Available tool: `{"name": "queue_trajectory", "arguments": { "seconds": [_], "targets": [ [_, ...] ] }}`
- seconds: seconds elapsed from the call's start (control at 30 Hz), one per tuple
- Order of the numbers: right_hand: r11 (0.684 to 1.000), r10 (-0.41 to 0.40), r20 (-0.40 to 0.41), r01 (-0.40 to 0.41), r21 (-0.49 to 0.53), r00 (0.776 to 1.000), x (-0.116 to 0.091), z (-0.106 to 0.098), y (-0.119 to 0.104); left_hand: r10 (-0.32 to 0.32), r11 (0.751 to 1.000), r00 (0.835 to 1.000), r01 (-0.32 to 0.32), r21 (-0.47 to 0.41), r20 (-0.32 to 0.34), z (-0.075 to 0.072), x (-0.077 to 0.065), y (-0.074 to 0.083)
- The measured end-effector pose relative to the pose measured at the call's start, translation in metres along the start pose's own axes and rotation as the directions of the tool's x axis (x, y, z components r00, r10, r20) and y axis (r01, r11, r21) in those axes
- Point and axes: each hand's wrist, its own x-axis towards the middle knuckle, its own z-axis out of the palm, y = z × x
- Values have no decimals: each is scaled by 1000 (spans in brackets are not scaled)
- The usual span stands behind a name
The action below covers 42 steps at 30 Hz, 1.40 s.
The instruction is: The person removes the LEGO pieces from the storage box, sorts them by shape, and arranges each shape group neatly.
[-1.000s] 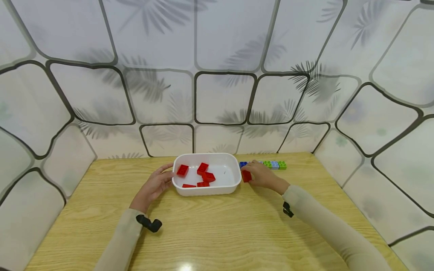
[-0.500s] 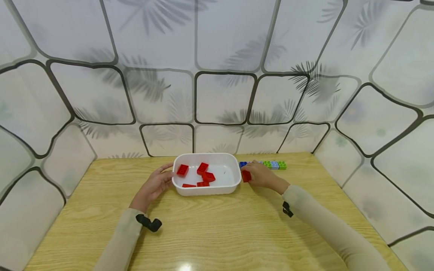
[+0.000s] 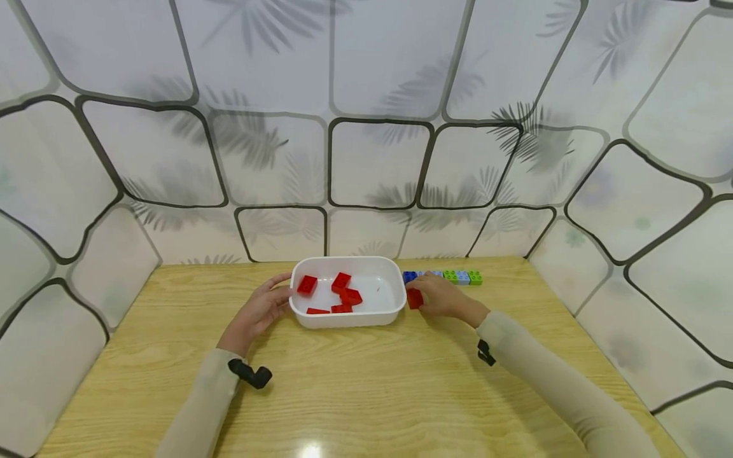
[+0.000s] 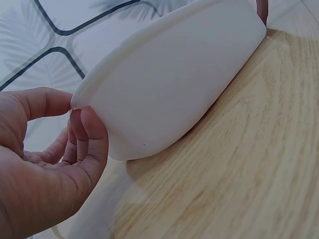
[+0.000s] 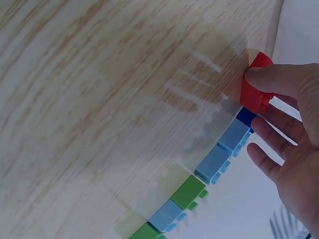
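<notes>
At the left end of a white plastic tub [image 3: 350,320], my left hand [image 3: 265,312] holds the rim. In the left wrist view, one digit of the left hand [image 4: 55,149] reaches the rim while other fingertips bend against the outer wall [image 4: 164,84]. My right hand [image 3: 442,296] pinches a red toy building brick [image 3: 415,299] just off the tub's right end. The right wrist view has the thumb on this red brick [image 5: 254,89], at the end of a row beside a dark blue brick [image 5: 246,117]. Part of the brick is hidden by the fingers.
Several red bricks [image 3: 342,282] lie loose in the tub. Light blue and green bricks [image 3: 451,277] continue the row to the right, near the back edge of the wooden table [image 3: 366,388]. A patterned wall covering [image 3: 378,165] rises behind and at both sides.
</notes>
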Motion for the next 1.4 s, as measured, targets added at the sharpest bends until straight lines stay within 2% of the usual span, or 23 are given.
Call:
{"name": "queue_trajectory", "arguments": {
  "seconds": [0.63, 1.1, 1.2, 1.4],
  "targets": [
    [999, 24, 9, -25, 30, 1000, 0, -4, -5, -8, 1000, 1000, 8, 2, 6, -1, 0, 1],
    [998, -56, -1, 56, 27, 998, 2, -12, -1, -26, 1000, 1000, 26, -2, -5, 2, -1, 4],
    [998, -51, 2, 51, 31, 999, 3, -15, -1, -22, 1000, 1000, 22, -11, -1, 2, -2, 4],
    [999, -33, -64, 35, 33, 997, 11, -24, -1, -10, 1000, 1000, 10, -12, 9, 2, -2, 4]
  ]
}}
